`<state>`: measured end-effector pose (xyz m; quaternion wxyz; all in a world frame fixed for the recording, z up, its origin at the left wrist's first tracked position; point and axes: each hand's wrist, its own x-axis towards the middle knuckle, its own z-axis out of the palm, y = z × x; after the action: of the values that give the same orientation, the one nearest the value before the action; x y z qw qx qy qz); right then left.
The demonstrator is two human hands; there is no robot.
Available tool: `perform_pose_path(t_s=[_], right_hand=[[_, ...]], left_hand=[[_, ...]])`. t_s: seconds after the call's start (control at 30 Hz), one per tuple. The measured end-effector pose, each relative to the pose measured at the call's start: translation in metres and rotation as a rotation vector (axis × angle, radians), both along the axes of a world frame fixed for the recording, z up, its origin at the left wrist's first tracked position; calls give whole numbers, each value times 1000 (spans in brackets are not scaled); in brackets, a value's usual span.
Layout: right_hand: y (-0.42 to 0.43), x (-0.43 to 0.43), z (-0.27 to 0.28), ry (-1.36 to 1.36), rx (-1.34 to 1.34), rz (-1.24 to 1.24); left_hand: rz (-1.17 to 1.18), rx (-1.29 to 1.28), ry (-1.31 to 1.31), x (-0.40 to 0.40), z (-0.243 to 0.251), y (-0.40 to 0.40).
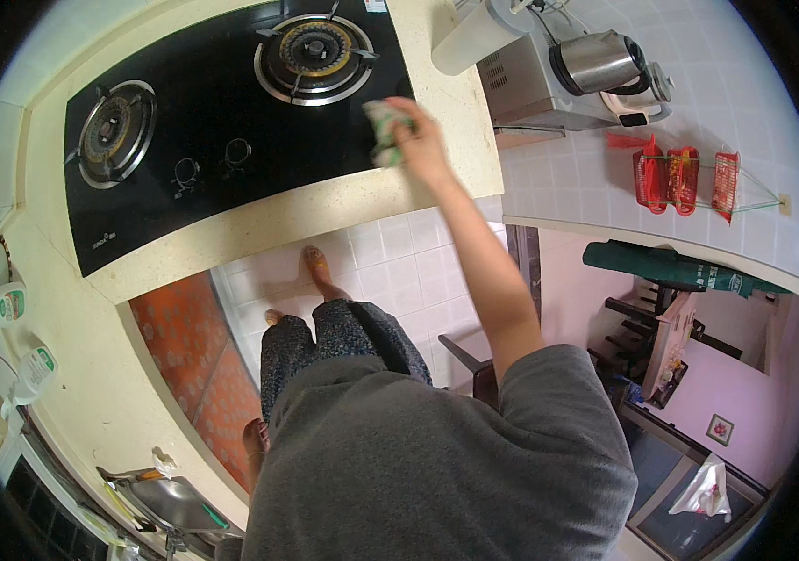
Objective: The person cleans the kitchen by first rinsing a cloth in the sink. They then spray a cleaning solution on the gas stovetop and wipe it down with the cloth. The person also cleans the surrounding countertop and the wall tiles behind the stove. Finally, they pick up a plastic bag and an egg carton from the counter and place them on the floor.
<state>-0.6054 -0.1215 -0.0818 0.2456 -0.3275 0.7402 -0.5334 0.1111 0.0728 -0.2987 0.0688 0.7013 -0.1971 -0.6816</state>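
My right hand (422, 140) grips a crumpled green-and-white cloth (384, 133). The cloth rests at the right end of the black glass gas cooktop (196, 112), close to its front corner. To the left of that hand, slightly farther back, is the right burner (314, 52) with its metal pan supports. The left burner (111, 130) sits at the other end, and two control knobs (212, 160) lie between. My left hand (255, 436) hangs low at my side, partly covered by my shirt; its fingers are too hidden to read.
A cream countertop (287, 200) surrounds the cooktop. Right of it stand a white cylindrical container (480, 38), a silver appliance (522, 80) and a steel kettle (596, 62). Bottles (36, 372) line the left counter, near a steel sink (179, 501). Red net bags (683, 179) hang on the right wall.
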Motion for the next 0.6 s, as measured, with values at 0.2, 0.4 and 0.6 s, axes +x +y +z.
perform_pose_path(t_s=[0.2, 0.4, 0.6], right_hand=[[46, -32, -51, 738, 382, -243], [-5, 65, -67, 898, 260, -57], [-61, 165, -49, 293, 10, 151]], left_hand=[[-62, 36, -133, -8, 19, 14], [-198, -125, -139, 33, 9, 34], [-174, -103, -90, 32, 9, 17]])
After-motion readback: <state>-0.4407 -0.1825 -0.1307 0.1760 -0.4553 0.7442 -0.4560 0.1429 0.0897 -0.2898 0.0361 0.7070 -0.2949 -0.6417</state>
